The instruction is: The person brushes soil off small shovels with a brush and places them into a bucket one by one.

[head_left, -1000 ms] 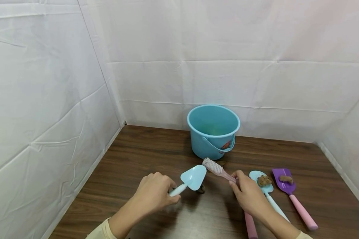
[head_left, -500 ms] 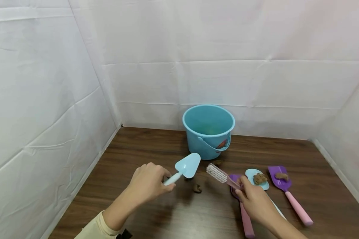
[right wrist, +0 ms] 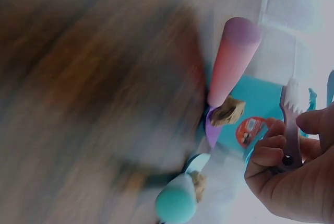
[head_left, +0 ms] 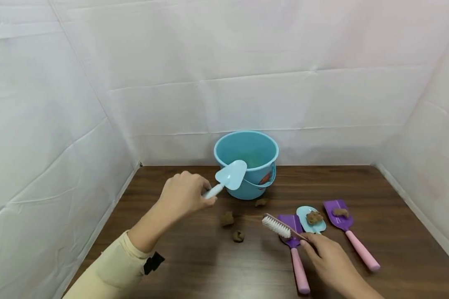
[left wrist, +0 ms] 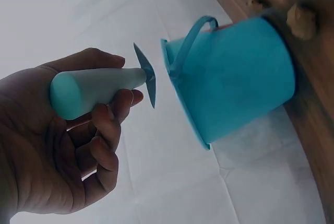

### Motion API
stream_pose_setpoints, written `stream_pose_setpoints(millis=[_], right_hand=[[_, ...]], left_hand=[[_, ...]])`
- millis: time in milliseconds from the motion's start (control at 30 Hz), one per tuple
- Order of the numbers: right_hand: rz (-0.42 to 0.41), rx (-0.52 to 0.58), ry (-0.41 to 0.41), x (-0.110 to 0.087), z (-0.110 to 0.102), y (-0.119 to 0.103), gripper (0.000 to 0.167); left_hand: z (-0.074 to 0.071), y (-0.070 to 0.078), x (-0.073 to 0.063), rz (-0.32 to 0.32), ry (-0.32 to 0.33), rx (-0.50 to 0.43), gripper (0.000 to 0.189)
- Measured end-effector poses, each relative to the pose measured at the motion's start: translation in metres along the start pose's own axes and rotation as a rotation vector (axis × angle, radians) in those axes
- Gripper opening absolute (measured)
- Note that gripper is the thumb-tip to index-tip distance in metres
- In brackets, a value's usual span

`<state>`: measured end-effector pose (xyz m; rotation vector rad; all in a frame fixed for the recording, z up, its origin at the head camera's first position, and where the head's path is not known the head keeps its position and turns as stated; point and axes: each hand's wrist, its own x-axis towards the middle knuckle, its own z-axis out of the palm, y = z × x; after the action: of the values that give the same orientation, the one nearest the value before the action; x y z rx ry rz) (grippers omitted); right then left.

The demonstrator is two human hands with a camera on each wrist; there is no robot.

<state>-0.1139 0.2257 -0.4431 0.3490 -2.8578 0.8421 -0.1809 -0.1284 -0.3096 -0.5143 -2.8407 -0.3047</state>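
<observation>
My left hand (head_left: 185, 193) grips the handle of a light blue toy trowel (head_left: 232, 175), raised in front of the blue bucket (head_left: 248, 192). No lump shows on its blade. In the left wrist view, the fingers curl under the trowel handle (left wrist: 94, 85), and the blade points toward the bucket's rim. My right hand (head_left: 331, 259) holds a brush (head_left: 277, 226) with white bristles by its handle, over a purple shovel (head_left: 300, 270) with a pink handle. Brown lumps (head_left: 227, 219) lie loose on the table, apart from both hands.
On the right lie another light blue trowel (head_left: 301, 212) with a brown clump and a second purple shovel (head_left: 363, 250) with a brown piece. White cloth walls (head_left: 194, 104) enclose the dark wooden table (head_left: 187, 257) at the back and sides.
The left hand has lifted the trowel up and away toward the bucket, uncovering lumps on the table. The right hand has drawn the brush back toward the right. The head view has shifted.
</observation>
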Motion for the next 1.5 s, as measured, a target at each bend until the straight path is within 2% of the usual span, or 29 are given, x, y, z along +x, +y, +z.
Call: stream_pose_setpoints(millis=[133, 267, 433, 600, 800, 1100, 1367, 1500], right_hand=[[-0.007, -0.03, 0.042, -0.01, 0.003, 0.0, 0.018], [0.032, -0.026, 0.024, -0.017, 0.006, -0.004, 0.015], [0.071, -0.026, 0.005, -0.024, 0.008, -0.008, 0.014], [0.118, -0.008, -0.025, -0.034, 0.009, -0.01, 0.013], [0.124, 0.01, 0.01, -0.047, 0.014, -0.012, 0.006], [0.097, 0.023, 0.052, -0.054, 0.016, -0.015, 0.004], [0.16, 0.064, -0.012, -0.061, 0.018, -0.02, 0.005], [0.173, 0.064, -0.025, -0.063, 0.018, -0.021, 0.004]], left_hand=[[-0.005, -0.006, 0.023, -0.02, -0.026, 0.015, 0.021], [-0.007, -0.013, 0.043, -0.05, -0.074, 0.043, 0.027], [-0.007, -0.018, 0.065, -0.05, -0.11, 0.097, 0.039], [-0.004, -0.02, 0.083, -0.054, -0.159, 0.135, 0.051], [0.0, -0.026, 0.1, -0.048, -0.218, 0.202, 0.053], [0.006, -0.042, 0.111, -0.061, -0.294, 0.24, 0.041], [0.017, -0.049, 0.107, -0.057, -0.362, 0.221, 0.027], [0.022, -0.055, 0.104, -0.062, -0.372, 0.216, 0.024]])
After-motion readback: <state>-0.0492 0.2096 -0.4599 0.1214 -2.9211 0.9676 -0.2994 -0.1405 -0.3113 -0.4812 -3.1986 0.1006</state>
